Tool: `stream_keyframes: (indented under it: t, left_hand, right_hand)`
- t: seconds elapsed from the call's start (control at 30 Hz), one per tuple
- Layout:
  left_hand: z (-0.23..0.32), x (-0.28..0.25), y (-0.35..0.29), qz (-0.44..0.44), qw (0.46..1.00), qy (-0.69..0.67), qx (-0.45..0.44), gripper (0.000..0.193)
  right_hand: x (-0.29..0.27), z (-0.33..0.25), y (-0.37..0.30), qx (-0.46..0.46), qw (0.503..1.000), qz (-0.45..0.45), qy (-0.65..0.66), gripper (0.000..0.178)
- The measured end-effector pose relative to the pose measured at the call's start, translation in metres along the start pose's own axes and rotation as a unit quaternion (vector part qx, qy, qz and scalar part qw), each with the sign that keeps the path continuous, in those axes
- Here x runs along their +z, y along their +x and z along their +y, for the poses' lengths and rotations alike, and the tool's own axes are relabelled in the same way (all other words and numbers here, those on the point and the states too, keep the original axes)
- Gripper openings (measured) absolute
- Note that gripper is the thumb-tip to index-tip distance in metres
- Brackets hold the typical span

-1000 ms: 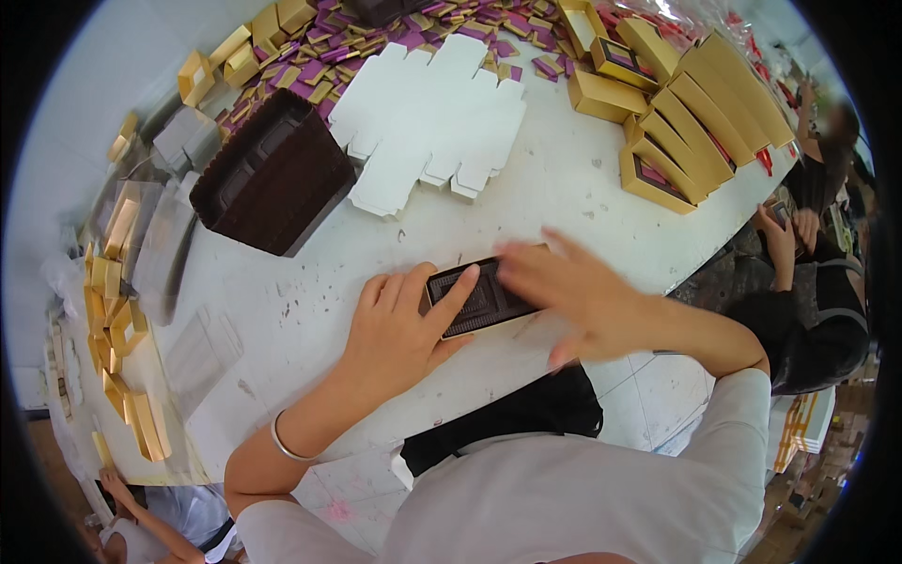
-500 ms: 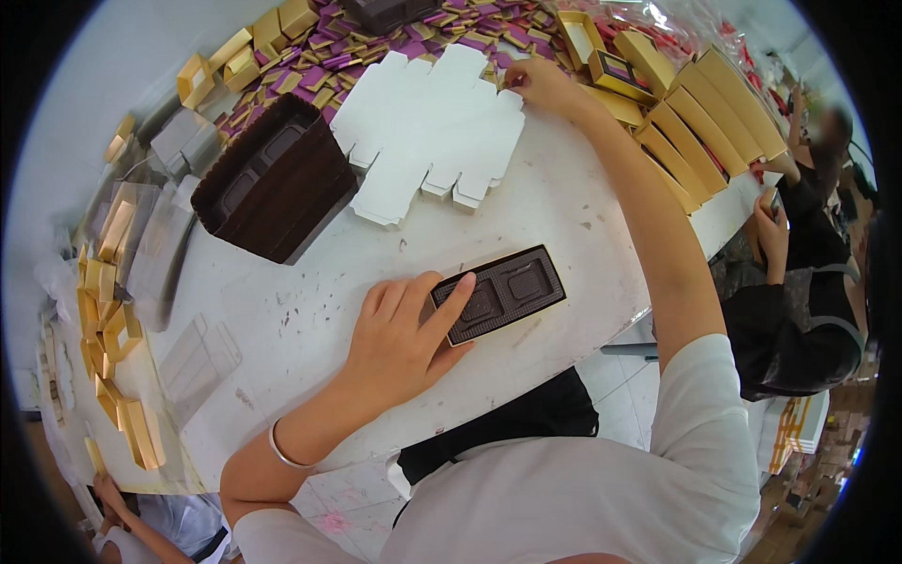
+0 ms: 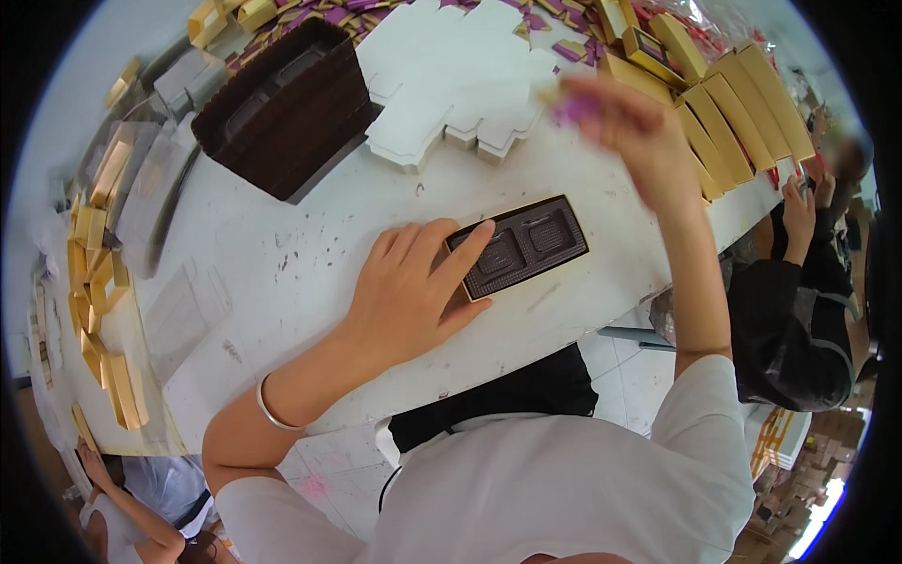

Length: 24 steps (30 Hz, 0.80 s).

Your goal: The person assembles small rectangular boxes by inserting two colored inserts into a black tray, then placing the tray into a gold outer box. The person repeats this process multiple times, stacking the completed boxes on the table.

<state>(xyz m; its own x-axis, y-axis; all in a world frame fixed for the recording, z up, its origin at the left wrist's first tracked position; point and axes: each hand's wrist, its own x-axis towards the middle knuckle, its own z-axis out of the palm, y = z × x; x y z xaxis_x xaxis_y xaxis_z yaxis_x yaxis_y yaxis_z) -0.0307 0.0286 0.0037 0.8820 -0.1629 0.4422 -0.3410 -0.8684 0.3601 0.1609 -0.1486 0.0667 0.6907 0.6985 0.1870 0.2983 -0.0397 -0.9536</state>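
Observation:
My left hand [image 3: 411, 282] grips the left end of a small gold-edged box [image 3: 540, 280], its index finger on the dark tray inside and its thumb at the near side. The dark brown plastic tray [image 3: 547, 235] has two square hollows, both without contents. Above and to the right of this box, my right hand [image 3: 625, 117] is in the air, smeared by motion. Between its fingertips is a small purple-and-gold wrapped piece [image 3: 575, 106], also blurred. A pile of similar purple-and-gold wrapped pieces [image 3: 573, 49] lies along the far side of the table, beyond my hands.
A stack of white flat carton blanks [image 3: 451, 70] lies mid-table, beside a tall stack of dark brown trays [image 3: 287, 117]. Gold boxes [image 3: 742, 103] line the far right; more gold box parts [image 3: 99, 268] and clear plastic covers [image 3: 150, 197] sit left. Other people work at both sides.
My right hand has come back from the far pile, toward me and rightward, with a purple-and-gold piece. My left hand stays on the box. The whole view has shifted slightly.

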Motion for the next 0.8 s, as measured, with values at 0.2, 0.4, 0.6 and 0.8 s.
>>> stream_keyframes:
  t: [0.2,0.4,0.6,0.8]
  left_hand:
    - [-0.002,0.003,0.0,0.01,1.0,-0.01,-0.007,0.074]
    - [-0.002,0.003,-0.001,0.023,0.999,-0.02,-0.009,0.075]
    - [-0.004,0.004,-0.004,-0.031,0.997,-0.054,-0.042,0.073]
    - [-0.004,0.004,0.001,-0.022,0.998,-0.046,-0.028,0.074]
  right_hand:
    - [0.061,0.012,-0.078,-0.197,0.928,-0.114,-0.296,0.028]
    - [0.065,0.012,-0.071,-0.2,0.924,-0.091,-0.312,0.024]
    - [0.06,0.003,-0.05,-0.041,0.947,-0.194,-0.254,0.016]
    - [0.066,0.005,-0.051,-0.045,0.946,-0.175,-0.271,0.01]
